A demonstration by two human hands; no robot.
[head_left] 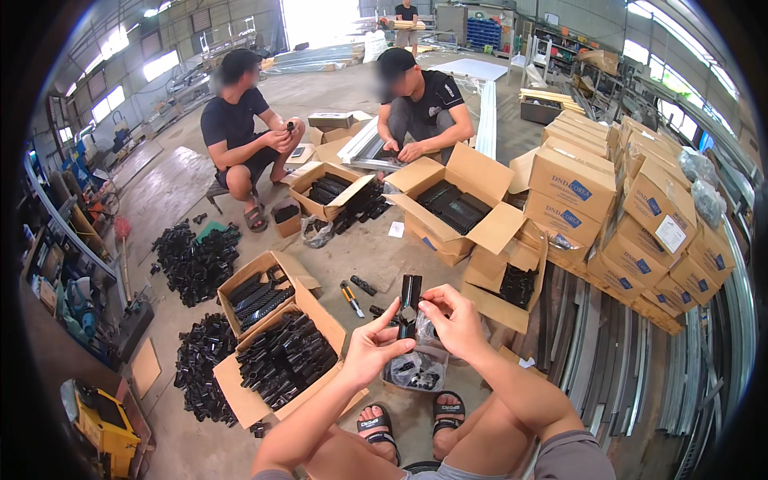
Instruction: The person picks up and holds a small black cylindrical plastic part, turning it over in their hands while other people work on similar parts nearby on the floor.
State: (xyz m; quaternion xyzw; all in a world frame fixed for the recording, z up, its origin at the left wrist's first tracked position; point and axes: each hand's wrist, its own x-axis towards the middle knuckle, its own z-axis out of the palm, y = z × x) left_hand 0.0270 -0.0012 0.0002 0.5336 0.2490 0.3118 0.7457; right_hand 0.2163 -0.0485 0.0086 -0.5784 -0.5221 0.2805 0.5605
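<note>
Above a tub lined with a clear plastic bag (pixel 416 373), a black, glossy, elongated part (pixel 411 290) stands upright between my hands. My left hand (pixel 374 342) grips its lower end with thumb and fingers. My right hand (pixel 454 320) pinches at its right side; whether a separate small piece sits in those fingertips is hidden. Small black pieces lie in the tub. Just beyond my left hand, a yellow utility knife (pixel 352 298) rests on the floor near a loose black part (pixel 363 285). An open carton (pixel 226 382) to the left is packed with similar black parts.
Heaps of black parts (pixel 196 260) lie at left. Further open cartons (pixel 480 164) surround me, with stacked closed boxes (pixel 572 180) and long metal profiles (pixel 616 384) at right. Two co-workers (pixel 240 120) sit or squat ahead; another person (pixel 406 24) stands far back.
</note>
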